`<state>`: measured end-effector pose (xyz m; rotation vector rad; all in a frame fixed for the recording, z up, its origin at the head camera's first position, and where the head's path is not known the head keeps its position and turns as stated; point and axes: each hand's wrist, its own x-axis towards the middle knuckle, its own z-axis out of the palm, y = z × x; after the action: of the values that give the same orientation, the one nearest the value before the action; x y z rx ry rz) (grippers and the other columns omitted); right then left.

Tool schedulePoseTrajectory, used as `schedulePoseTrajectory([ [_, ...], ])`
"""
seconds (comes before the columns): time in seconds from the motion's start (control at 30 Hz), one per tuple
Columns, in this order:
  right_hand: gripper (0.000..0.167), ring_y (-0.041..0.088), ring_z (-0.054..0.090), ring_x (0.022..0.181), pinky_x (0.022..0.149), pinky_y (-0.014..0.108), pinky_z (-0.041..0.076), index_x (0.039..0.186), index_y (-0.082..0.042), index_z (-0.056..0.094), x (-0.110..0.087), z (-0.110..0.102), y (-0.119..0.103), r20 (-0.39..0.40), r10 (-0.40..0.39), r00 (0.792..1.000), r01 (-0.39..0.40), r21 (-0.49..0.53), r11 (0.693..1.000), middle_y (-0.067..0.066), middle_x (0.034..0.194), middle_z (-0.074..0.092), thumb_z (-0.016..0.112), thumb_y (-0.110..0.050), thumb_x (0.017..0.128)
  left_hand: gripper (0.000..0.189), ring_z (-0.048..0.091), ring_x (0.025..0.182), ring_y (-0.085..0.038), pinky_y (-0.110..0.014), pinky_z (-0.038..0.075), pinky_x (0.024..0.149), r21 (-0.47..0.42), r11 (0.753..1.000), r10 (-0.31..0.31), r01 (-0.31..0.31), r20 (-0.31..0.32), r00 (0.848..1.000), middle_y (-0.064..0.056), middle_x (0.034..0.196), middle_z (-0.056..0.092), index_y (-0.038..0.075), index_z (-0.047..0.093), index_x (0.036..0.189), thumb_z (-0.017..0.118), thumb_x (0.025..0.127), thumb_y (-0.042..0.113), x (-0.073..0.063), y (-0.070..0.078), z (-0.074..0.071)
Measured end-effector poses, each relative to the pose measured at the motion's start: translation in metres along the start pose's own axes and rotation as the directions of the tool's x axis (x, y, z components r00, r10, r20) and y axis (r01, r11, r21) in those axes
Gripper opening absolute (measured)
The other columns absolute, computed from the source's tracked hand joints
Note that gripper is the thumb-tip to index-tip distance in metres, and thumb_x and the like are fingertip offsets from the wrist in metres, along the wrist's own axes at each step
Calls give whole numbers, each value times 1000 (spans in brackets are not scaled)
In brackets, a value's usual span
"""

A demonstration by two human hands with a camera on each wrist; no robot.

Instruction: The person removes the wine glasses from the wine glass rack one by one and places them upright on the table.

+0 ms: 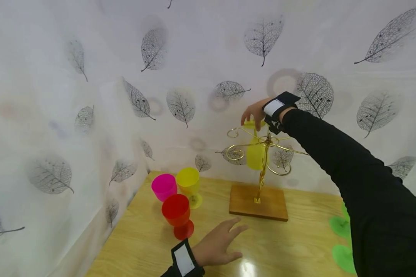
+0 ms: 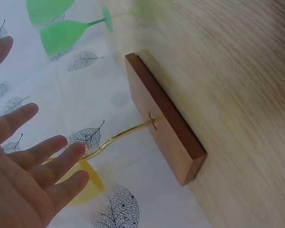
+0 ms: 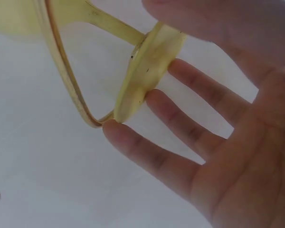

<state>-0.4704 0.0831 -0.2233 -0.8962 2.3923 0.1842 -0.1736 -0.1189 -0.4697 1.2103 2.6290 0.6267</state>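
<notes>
A yellow goblet [image 1: 254, 156] hangs upside down at the gold wire rack [image 1: 262, 169], its bowl below the curled arms. Reaching over from the right, my right hand [image 1: 255, 111] touches the goblet's foot [image 3: 149, 71]; the fingers are nearly straight, with fingertips spread along the foot's edge, and the thumb overlaps its upper end in the right wrist view. My left hand [image 1: 220, 242] hovers over the table in front of the rack, fingers spread and holding nothing. Left of it stand a red goblet [image 1: 176, 211], a pink goblet [image 1: 164, 187] and another yellow goblet [image 1: 188, 181].
The rack's wooden base [image 1: 259, 204] rests on the light wood table [image 1: 211, 215] near its back edge. Green goblets [image 2: 64, 37] stand at the right, partly hidden by my right sleeve in the head view. A leaf-patterned curtain [image 1: 201, 46] hangs behind and at the left.
</notes>
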Motion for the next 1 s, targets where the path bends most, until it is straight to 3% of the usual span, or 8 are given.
schedulePoseTrajectory([
  [0.23,62,47,44,122,89,43,52,129,-7,51,-11,6,3,-62,-25,998,27,38,999,29,135,44,74,3,72,68,41,134,-24,-40,43,106,17,1000,7,-7,2,1000,-7,153,29,30,25,148,59,90,41,-3,2,3],
  [0.4,63,50,46,120,79,37,56,129,-2,49,-31,3,10,-103,-25,994,41,151,988,32,135,40,71,9,71,68,41,134,-24,-41,43,106,46,999,9,-9,-9,1000,-8,153,30,27,26,148,60,90,40,-4,2,1],
  [0.7,66,52,32,129,76,38,56,136,-4,44,-59,7,23,-101,46,994,-16,283,959,30,144,29,68,9,76,66,42,133,-26,-42,43,105,22,1000,-7,7,11,1000,-8,152,31,25,28,147,60,90,40,-6,7,1],
  [1.0,66,57,23,130,85,48,54,137,-3,40,-83,22,42,-141,61,988,-8,351,936,30,146,23,66,9,77,66,43,133,-27,-42,43,105,17,1000,-12,12,11,1000,-7,153,31,27,29,147,60,90,39,-9,10,2],
])
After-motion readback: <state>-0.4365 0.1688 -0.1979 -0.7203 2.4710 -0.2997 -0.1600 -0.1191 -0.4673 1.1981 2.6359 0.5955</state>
